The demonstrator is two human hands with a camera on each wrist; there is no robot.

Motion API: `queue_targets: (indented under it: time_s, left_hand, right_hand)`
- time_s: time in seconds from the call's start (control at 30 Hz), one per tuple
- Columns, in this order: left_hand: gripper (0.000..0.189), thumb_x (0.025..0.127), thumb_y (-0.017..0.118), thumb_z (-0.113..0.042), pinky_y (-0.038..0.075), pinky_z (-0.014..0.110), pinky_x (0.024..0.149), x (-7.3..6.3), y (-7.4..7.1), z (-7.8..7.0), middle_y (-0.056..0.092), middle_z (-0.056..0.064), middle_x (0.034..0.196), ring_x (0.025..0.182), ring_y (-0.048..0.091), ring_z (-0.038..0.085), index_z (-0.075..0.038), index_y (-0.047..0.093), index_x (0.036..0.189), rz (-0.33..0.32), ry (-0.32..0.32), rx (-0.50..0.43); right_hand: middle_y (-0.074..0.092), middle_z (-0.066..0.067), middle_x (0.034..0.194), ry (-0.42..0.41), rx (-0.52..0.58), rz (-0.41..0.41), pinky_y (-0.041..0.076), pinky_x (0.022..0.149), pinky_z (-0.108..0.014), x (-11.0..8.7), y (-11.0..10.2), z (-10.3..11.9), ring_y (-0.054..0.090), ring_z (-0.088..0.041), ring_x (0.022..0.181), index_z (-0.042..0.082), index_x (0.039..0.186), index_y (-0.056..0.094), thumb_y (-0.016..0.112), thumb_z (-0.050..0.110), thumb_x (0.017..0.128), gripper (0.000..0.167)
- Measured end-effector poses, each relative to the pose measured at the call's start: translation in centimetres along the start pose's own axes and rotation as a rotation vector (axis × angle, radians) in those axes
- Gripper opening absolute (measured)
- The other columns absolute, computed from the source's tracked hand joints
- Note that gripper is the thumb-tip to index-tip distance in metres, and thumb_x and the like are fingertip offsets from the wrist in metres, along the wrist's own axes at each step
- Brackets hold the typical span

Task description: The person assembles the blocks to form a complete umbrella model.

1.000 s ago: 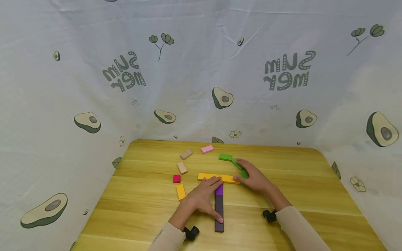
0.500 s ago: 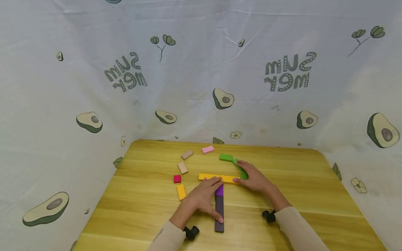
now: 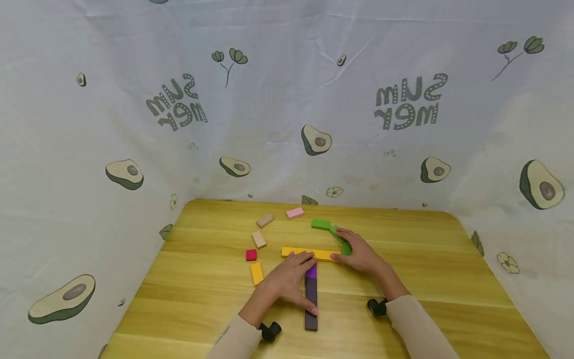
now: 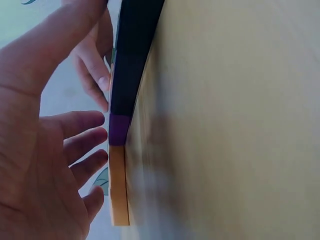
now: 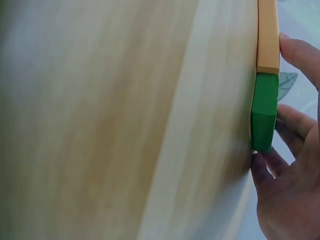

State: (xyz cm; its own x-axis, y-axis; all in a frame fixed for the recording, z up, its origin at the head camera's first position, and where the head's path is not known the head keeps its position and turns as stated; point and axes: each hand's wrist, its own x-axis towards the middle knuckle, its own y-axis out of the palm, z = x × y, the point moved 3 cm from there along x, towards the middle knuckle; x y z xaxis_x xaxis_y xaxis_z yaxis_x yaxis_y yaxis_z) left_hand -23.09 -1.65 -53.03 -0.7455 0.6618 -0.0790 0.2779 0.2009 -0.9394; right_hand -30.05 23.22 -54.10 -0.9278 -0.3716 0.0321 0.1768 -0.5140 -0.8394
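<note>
In the head view, a T of flat blocks lies on the wooden table: a yellow bar (image 3: 294,251) across the top, then a purple block (image 3: 311,272) and dark blocks (image 3: 311,290) as its stem. My left hand (image 3: 286,282) spreads over the stem, fingertips by the yellow-purple join and thumb on the dark end. My right hand (image 3: 362,255) rests its thumb at the bar's right end and its fingers on green blocks (image 3: 346,249). The right wrist view shows a green block (image 5: 265,110) end to end with the yellow bar (image 5: 268,40), the fingers fairly extended.
A green block (image 3: 321,224) lies behind the right hand. Around the left side curve a pink block (image 3: 295,213), tan blocks (image 3: 258,239), a red square block (image 3: 251,255) and a yellow block (image 3: 257,273). Behind the table hangs a printed cloth (image 3: 269,109).
</note>
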Motion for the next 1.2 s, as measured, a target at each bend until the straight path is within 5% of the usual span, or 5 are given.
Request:
queue_targets:
  time_s: [0.3,0.8,1.03,1.2]
  left_hand:
    - [0.112,0.069,0.078,-0.079,0.033,0.047,0.125,-1.7,-1.9,3.1,0.036,-0.006,0.166,0.154,0.034,0.024,-0.024,0.041,0.160,-0.144,-0.036,-0.116]
    - [0.106,0.070,0.088,-0.062,0.043,0.058,0.115,-3.5,-4.5,12.6,0.044,0.013,0.159,0.145,0.044,0.037,-0.014,0.048,0.155,-0.325,-0.339,-0.233]
    - [0.097,0.078,0.086,-0.056,0.045,0.056,0.113,-3.7,-4.3,14.5,0.047,0.020,0.153,0.141,0.047,0.039,-0.004,0.050,0.151,-0.304,-0.429,-0.228]
    - [0.086,0.084,0.083,-0.052,0.047,0.054,0.112,-3.3,-4.2,14.8,0.051,0.020,0.147,0.136,0.050,0.039,-0.002,0.054,0.147,-0.307,-0.435,-0.206]
  right_hand:
    - [0.037,-0.019,0.164,0.023,0.010,0.003,0.029,0.118,-0.071,0.0,0.1,0.2,0.032,-0.050,0.149,0.004,0.155,0.044,0.074,0.052,0.090,0.086]
    - [0.036,-0.019,0.164,0.006,0.032,0.000,0.029,0.118,-0.070,-0.1,0.3,0.0,0.032,-0.049,0.149,0.004,0.156,0.043,0.073,0.051,0.091,0.085]
    - [0.036,-0.018,0.165,-0.001,0.031,-0.007,0.029,0.118,-0.071,-0.1,0.4,-0.1,0.032,-0.050,0.149,0.005,0.156,0.043,0.073,0.051,0.091,0.085]
    - [0.036,-0.018,0.165,0.008,0.031,-0.007,0.029,0.118,-0.071,-0.1,0.3,-0.1,0.032,-0.049,0.149,0.005,0.156,0.043,0.074,0.051,0.091,0.085]
